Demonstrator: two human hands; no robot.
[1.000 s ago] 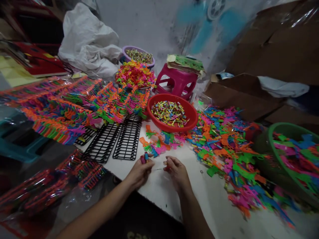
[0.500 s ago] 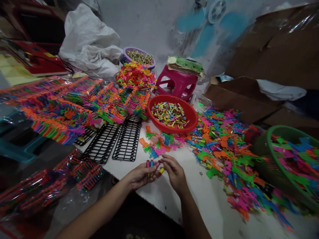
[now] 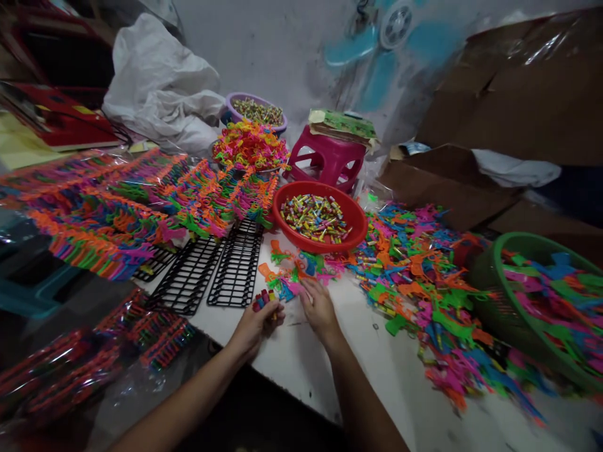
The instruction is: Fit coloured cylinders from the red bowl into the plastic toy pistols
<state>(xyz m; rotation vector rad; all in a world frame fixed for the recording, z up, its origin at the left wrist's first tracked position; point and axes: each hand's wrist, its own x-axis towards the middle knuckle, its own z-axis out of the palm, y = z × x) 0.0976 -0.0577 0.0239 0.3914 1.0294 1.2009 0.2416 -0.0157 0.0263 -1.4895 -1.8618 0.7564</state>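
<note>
Left hand (image 3: 254,321) closed round small coloured sticks (image 3: 262,299) low over the white surface (image 3: 301,364), right hand (image 3: 318,306) fingers down, touching a little toy cluster (image 3: 294,276), grip unclear, black racks (image 3: 235,263) beside, red bowl (image 3: 318,242) beyond.

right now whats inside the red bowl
The red bowl holds a heap of small multicoloured tubes. The heap covers the bowl's bottom, so anything beneath cannot be seen.

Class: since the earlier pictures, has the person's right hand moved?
Yes. The right hand has reached forward, closer to the red bowl, onto the small toy pile.
</note>
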